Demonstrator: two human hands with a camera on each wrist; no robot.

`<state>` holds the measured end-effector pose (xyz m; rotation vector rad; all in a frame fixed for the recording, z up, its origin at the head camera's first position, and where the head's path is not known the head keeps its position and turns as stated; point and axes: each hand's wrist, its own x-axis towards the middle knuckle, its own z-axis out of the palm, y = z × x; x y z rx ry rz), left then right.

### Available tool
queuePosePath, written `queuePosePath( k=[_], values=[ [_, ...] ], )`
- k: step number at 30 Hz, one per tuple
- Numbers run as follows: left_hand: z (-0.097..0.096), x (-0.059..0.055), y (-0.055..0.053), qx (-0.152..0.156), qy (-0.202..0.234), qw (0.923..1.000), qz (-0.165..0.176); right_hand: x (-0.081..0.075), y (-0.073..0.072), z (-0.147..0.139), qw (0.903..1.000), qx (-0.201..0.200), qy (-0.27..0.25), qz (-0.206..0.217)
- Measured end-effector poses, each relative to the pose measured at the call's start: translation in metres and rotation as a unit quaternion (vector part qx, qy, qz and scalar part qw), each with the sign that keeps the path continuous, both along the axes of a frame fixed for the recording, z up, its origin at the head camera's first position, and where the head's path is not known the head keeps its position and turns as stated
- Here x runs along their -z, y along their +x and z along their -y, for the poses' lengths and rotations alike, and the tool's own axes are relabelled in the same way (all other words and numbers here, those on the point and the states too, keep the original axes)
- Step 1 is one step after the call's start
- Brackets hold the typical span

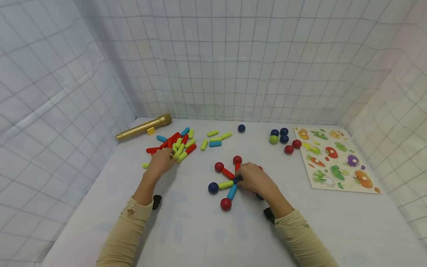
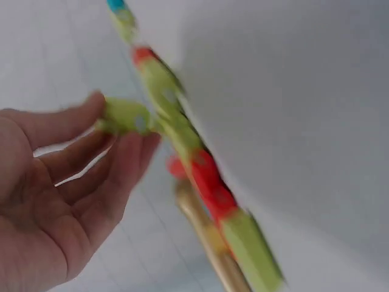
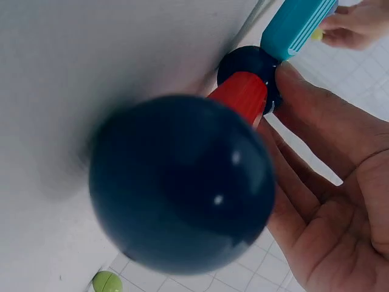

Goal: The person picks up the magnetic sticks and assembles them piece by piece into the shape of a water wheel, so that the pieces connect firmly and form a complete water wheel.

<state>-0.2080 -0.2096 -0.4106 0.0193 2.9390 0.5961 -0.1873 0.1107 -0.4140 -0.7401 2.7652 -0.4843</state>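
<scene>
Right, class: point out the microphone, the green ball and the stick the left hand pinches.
Microphone (image 1: 141,128): head view, on its handle.
Green ball (image 1: 273,139): head view, its middle.
Stick (image 2: 121,115): left wrist view, its side.

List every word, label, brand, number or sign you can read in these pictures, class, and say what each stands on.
None can be read.
White board with colourful vegetable pictures: drawings only; any tiny print is too small to read.
Gold microphone: no lettering visible.
Glossy dark blue ball: only light glints.
Teal ridged stick: grooves, not writing.
Yellow-green stick in the left hand: blurred.
</scene>
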Motion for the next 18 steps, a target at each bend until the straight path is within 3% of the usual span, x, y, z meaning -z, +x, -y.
queuePosePath(
  k=[3, 6, 9, 11, 14, 18],
  values=[
    [-0.028, -0.001, 0.006, -0.001, 0.1, 0.9943, 0.036, 0.0, 0.001, 0.001, 1.0, -0.006, 0.005, -0.003],
    [-0.053, 0.002, 0.01, 0.001, 0.2, 0.9767, 0.078, -0.001, 0.002, 0.003, 0.9999, -0.007, 0.002, -0.007],
    [-0.07, 0.006, 0.011, -0.01, 0.244, 0.9639, 0.107, 0.001, 0.003, 0.006, 0.9999, -0.013, 0.0, -0.006],
    [-0.076, 0.008, 0.012, -0.026, 0.238, 0.9634, 0.121, 0.002, 0.003, 0.008, 0.9998, -0.021, -0.002, -0.004],
    [-0.082, 0.011, 0.01, -0.039, 0.203, 0.9696, 0.131, 0.003, 0.003, 0.008, 0.9996, -0.027, -0.001, -0.002],
    [-0.091, 0.012, 0.004, -0.026, 0.167, 0.9763, 0.135, 0.001, 0.003, 0.001, 0.9999, -0.015, 0.001, -0.008]
  ],
)
